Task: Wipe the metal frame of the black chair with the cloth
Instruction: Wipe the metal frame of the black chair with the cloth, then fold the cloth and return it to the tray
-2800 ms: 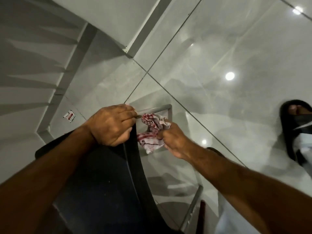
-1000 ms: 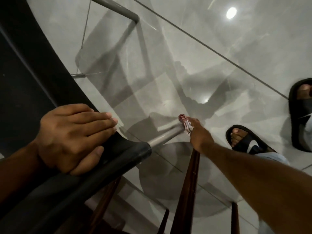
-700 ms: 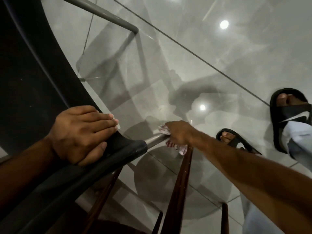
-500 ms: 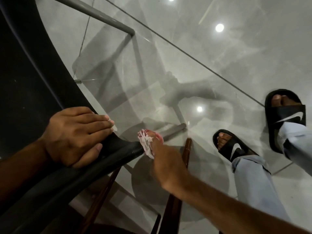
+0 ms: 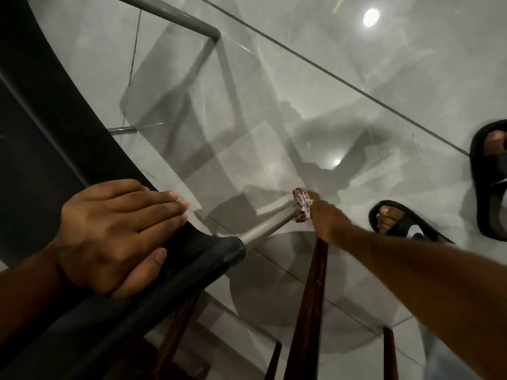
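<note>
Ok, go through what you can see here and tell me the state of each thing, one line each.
left hand: gripping the black chair edge
right hand: shut on the cloth
cloth: bunched, pressed against the far end of the metal frame tube
metal frame tube: bare and shiny between chair and cloth
sandals: worn, on the floor

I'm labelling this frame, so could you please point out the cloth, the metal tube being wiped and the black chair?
cloth (image 5: 301, 204), head view, bunched middle.
metal tube (image 5: 267, 227), head view, bare mid-length.
black chair (image 5: 55, 127), head view, black surface.
</note>
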Demonstrator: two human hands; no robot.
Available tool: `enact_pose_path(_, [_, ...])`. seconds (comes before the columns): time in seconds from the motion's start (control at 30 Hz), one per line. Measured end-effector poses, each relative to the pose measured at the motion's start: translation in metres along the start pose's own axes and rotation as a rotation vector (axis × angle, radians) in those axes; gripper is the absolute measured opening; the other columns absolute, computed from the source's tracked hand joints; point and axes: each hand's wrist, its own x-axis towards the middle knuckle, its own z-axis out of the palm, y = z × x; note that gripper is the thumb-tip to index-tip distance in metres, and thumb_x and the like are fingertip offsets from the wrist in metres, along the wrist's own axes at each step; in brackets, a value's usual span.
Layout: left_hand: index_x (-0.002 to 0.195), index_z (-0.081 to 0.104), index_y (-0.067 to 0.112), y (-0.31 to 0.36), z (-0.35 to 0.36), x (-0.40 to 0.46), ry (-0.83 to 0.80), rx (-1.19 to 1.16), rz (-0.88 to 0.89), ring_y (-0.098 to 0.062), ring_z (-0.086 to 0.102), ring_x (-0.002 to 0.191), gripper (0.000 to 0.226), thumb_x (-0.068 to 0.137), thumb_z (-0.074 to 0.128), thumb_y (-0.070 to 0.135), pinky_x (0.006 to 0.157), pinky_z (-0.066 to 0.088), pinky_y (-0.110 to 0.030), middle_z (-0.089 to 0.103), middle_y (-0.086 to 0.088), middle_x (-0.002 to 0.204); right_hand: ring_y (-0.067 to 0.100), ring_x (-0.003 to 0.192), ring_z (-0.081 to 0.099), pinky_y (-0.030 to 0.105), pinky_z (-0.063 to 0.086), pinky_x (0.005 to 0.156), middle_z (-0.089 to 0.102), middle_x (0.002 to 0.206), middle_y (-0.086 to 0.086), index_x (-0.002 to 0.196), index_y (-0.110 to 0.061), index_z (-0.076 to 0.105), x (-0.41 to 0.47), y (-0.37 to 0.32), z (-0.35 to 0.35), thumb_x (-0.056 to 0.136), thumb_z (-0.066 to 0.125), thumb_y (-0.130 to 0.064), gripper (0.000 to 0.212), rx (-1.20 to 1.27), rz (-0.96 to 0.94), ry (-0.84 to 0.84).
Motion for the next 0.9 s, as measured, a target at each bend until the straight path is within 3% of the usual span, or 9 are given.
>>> enact_pose_path(0.1, [0.109, 0.074, 0.002, 0.003, 0.005, -0.006, -0.013, -0.002, -0.038, -0.034, 0.063, 0.117, 0.054, 0.092, 0.034, 0.033, 0.089, 0.053, -0.05, 0.069, -0.016, 0.122, 0.042, 0.108, 0.063, 0.01, 0.044, 0.055, 0.063, 0.123, 0.028, 0.143, -0.006, 0.04, 0.028, 0.01, -0.009, 0.102, 0.042, -0.007, 0.041, -0.017, 0.006, -0.125])
enact_pose_path(0.2, [0.11, 0.073, 0.002, 0.006, 0.002, -0.006, -0.01, -0.012, -0.052, -0.035, 0.061, 0.119, 0.055, 0.092, 0.032, 0.033, 0.09, 0.052, -0.05, 0.068, -0.015, 0.123, 0.033, 0.077, 0.066, 0.018, 0.045, 0.042, 0.066, 0.107, 0.024, 0.14, -0.011, 0.042, 0.038, 0.008, -0.013, 0.085, 0.06, 0.002, 0.059, 0.034, 0.07, -0.141])
enact_pose_path(0.27, [0.109, 0.073, 0.001, 0.002, 0.003, -0.002, -0.002, -0.005, -0.021, -0.035, 0.064, 0.115, 0.054, 0.093, 0.033, 0.034, 0.088, 0.054, -0.05, 0.07, -0.016, 0.12, 0.025, 0.064, 0.063, 0.023, 0.048, 0.043, 0.066, 0.093, 0.014, 0.131, -0.011, 0.052, 0.032, 0.0, -0.013, 0.075, 0.071, 0.0, 0.06, 0.116, 0.093, -0.15])
enact_pose_path(0.4, [0.106, 0.075, 0.004, -0.003, -0.002, 0.002, 0.017, 0.004, 0.017, -0.031, 0.07, 0.108, 0.052, 0.092, 0.036, 0.035, 0.088, 0.053, -0.044, 0.074, -0.014, 0.114, 0.028, 0.074, 0.074, 0.036, 0.064, 0.057, 0.069, 0.104, 0.015, 0.13, -0.021, 0.053, -0.025, -0.034, -0.012, 0.076, 0.069, 0.009, 0.063, 0.38, 0.095, -0.063])
enact_pose_path(0.53, [0.106, 0.074, 0.007, 0.003, -0.015, 0.003, -0.058, 0.04, -0.015, -0.029, 0.073, 0.102, 0.047, 0.089, 0.042, 0.036, 0.091, 0.044, -0.041, 0.077, -0.013, 0.107, 0.001, 0.051, 0.067, 0.012, 0.05, 0.04, 0.066, 0.079, -0.003, 0.123, -0.027, 0.056, -0.096, -0.073, -0.025, 0.09, 0.063, -0.001, 0.043, 0.48, -0.015, -0.106])
enact_pose_path(0.63, [0.127, 0.062, 0.013, 0.008, -0.036, 0.019, -0.373, 0.093, -0.073, -0.026, 0.06, 0.125, 0.056, 0.095, 0.027, 0.044, 0.11, 0.031, -0.039, 0.068, -0.012, 0.129, 0.009, 0.066, 0.066, 0.021, 0.052, 0.054, 0.067, 0.087, -0.007, 0.11, -0.027, 0.061, -0.152, -0.096, -0.062, 0.095, 0.057, -0.016, 0.019, 0.479, -0.114, -0.188])
enact_pose_path(0.73, [0.15, 0.027, 0.008, 0.028, -0.064, 0.045, -0.695, 0.109, -0.282, -0.03, 0.019, 0.151, 0.067, 0.1, 0.021, 0.051, 0.125, 0.01, -0.045, 0.027, -0.02, 0.161, 0.019, 0.098, 0.065, 0.028, 0.056, 0.087, 0.068, 0.109, -0.004, 0.124, -0.026, 0.06, -0.203, -0.104, -0.12, 0.085, 0.063, -0.011, 0.042, 0.391, -0.179, -0.107])
enact_pose_path(0.83, [0.144, 0.033, 0.006, 0.078, -0.116, 0.078, -0.442, -0.021, -0.589, -0.035, 0.025, 0.147, 0.061, 0.099, 0.03, 0.046, 0.123, 0.018, -0.049, 0.035, -0.022, 0.155, 0.007, 0.086, 0.061, -0.003, 0.044, 0.062, 0.06, 0.093, -0.017, 0.121, -0.031, 0.059, -0.263, -0.099, -0.195, 0.084, 0.07, -0.011, 0.044, 0.333, -0.233, 0.001])
enact_pose_path(0.9, [0.134, 0.044, 0.007, 0.116, -0.154, 0.094, -0.162, -0.32, -0.799, -0.036, 0.041, 0.134, 0.051, 0.1, 0.036, 0.044, 0.116, 0.031, -0.046, 0.048, -0.021, 0.143, 0.015, 0.093, 0.065, 0.002, 0.043, 0.068, 0.06, 0.098, -0.012, 0.129, -0.023, 0.057, -0.308, -0.104, -0.243, 0.089, 0.065, -0.01, 0.043, 0.312, -0.284, 0.041])
